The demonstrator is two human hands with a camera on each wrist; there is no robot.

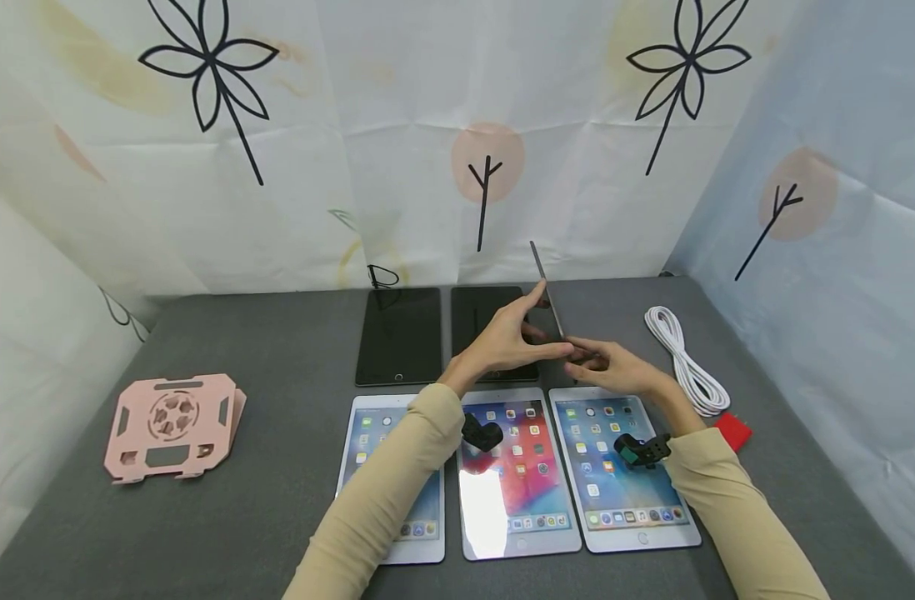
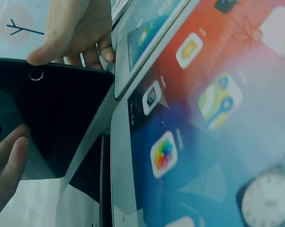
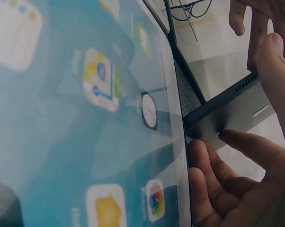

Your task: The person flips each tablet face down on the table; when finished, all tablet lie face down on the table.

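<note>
Both hands are at a black tablet [image 1: 549, 292], held up steeply and seen edge-on in the head view. My right hand [image 1: 615, 367] pinches its lower edge, thumb over the rim near the round home button and fingers against the dark grey back [image 3: 227, 109]. On the screen side is my left hand [image 1: 502, 337], its fingers [image 2: 17, 153] extended over the dark screen; whether every fingertip touches is unclear. Behind the left hand lies a second black tablet [image 1: 472, 317], partly covered. Another black tablet [image 1: 399, 337] lies flat to its left.
Along the front lie three white tablets with lit screens: left [image 1: 427, 500], middle [image 1: 532, 483] and right [image 1: 622, 467]. The forearms pass over them. A pink folding stand [image 1: 172, 425] is at left. At right are a coiled white cable [image 1: 682, 358] and a red object [image 1: 732, 431].
</note>
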